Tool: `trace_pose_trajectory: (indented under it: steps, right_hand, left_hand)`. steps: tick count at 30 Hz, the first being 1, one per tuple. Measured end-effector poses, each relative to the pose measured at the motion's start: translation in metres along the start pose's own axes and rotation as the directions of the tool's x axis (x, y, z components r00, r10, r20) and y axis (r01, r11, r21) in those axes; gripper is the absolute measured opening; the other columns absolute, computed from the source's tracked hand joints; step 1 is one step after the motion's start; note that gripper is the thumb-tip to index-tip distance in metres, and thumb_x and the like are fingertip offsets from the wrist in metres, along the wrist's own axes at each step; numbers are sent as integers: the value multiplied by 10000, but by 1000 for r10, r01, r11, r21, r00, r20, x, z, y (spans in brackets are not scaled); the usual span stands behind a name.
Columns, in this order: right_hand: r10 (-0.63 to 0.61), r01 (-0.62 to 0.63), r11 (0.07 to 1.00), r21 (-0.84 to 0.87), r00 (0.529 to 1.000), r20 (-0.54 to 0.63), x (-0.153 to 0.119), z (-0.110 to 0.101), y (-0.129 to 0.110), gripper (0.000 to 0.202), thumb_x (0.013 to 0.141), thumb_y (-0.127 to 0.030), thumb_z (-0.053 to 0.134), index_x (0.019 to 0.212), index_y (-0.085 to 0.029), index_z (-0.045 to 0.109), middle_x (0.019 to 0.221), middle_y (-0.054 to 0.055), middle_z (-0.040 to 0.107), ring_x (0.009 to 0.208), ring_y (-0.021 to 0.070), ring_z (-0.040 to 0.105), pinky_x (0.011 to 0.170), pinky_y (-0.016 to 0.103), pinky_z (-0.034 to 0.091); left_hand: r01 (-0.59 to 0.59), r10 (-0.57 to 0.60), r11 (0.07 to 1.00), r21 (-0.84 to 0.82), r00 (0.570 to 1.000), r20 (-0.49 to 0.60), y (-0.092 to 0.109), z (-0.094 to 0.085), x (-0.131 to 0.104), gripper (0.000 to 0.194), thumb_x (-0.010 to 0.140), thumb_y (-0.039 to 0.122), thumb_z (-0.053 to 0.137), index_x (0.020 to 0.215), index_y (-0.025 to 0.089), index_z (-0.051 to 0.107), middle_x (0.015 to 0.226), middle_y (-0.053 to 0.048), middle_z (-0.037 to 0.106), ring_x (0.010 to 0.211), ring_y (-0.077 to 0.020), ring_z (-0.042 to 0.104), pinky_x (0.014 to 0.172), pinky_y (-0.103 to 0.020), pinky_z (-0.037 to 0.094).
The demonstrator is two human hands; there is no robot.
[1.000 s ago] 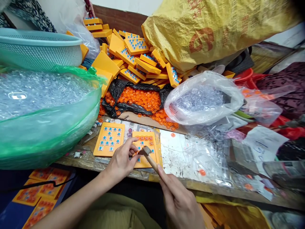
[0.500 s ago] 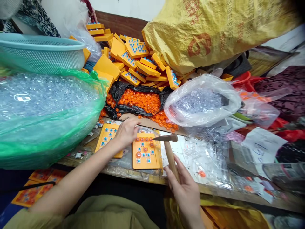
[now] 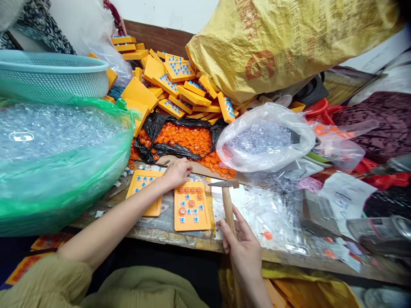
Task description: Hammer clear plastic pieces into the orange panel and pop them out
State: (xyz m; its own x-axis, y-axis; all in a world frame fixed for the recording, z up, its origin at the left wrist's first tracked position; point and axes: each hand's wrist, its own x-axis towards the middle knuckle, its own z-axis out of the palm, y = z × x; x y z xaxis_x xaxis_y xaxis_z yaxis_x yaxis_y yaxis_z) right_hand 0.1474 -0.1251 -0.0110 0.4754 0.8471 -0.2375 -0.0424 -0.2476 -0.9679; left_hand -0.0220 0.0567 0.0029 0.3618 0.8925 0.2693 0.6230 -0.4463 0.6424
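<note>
A wooden-handled metal hammer (image 3: pixel 227 202) is gripped by the right hand (image 3: pixel 242 241); the left hand (image 3: pixel 177 172) is curled, any contents hidden. To the left, a yellow rectangular plate (image 3: pixel 189 227) is partly fitted with round orange caps (image 3: pixel 192 203); several blue squares (image 3: pixel 201 207) are uncapped.

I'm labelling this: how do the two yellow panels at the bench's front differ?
The right panel bears some orange caps; the left panel shows none on its visible part. The left arm crosses the left panel, while nearly all of the right panel shows. Both are flat, yellow and carry blue pieces.
</note>
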Motion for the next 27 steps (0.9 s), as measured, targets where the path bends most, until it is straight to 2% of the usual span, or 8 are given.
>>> trace_pose_trajectory:
  steps: [4,8,13,17,20,22,24,27]
  right_hand:
    - [-202,192,948,-252,979,-16,-12,-13,2,534,768,-382,699,1264,-204,612,1105,83,709,661,176,683,548,276,582]
    - [-463,496,775,-391,867,183,-25,-22,-6,363,822,-252,645,1182,-214,669,1175,56,685,1026,245,676,889,342,560]
    - [-643,703,579,-413,705,298,-36,-22,-23,495,840,-94,602,1298,-281,568,1157,38,695,965,208,700,847,299,575]
    - [-621,759,475,-445,648,441,-36,-24,-19,522,867,-72,543,1349,-272,518,1095,58,713,874,169,714,802,239,566]
    - [-522,745,476,-467,667,532,-33,-28,-11,483,889,-102,507,1346,-259,527,1041,63,725,837,144,717,781,194,555]
    - [-479,693,555,-459,718,505,-30,-30,-5,437,890,-147,525,1311,-258,566,1058,62,725,887,156,712,807,209,553]
    - [-416,567,695,-442,819,396,-27,-30,0,375,869,-227,584,1240,-247,631,1109,62,715,965,191,697,848,255,553]
    - [-270,285,893,-348,958,92,-21,-26,5,415,793,-359,683,1182,-215,674,1164,74,691,985,237,685,804,303,577]
  left_hand:
    - [-57,61,997,-45,994,92,24,-12,-52,317,760,111,648,1073,159,631,928,-52,701,869,-191,651,806,-319,540]
    - [-76,82,994,-77,993,79,35,-11,-96,361,796,137,587,1157,153,583,920,-75,694,860,-215,641,801,-363,537]
    - [-72,74,997,-35,996,50,35,-5,-102,397,779,130,568,1176,143,568,860,-70,692,794,-220,630,761,-384,533]
    - [-39,39,999,-10,997,65,36,-4,-100,438,748,133,595,1184,149,568,863,-69,697,789,-228,640,752,-387,538]
    - [-5,7,1000,-28,997,82,38,-5,-103,490,715,99,613,1199,153,561,860,-58,711,788,-228,653,768,-393,540]
    - [-3,8,999,-51,996,94,38,-9,-103,517,707,96,632,1215,153,553,870,-53,717,804,-226,657,780,-389,539]
    - [3,4,997,-78,996,92,35,-15,-94,492,700,158,687,1181,165,581,902,-54,720,831,-224,658,781,-373,540]
    - [51,-49,997,-56,998,43,25,-22,-60,237,772,256,665,992,169,673,925,-68,720,843,-215,659,754,-340,537]
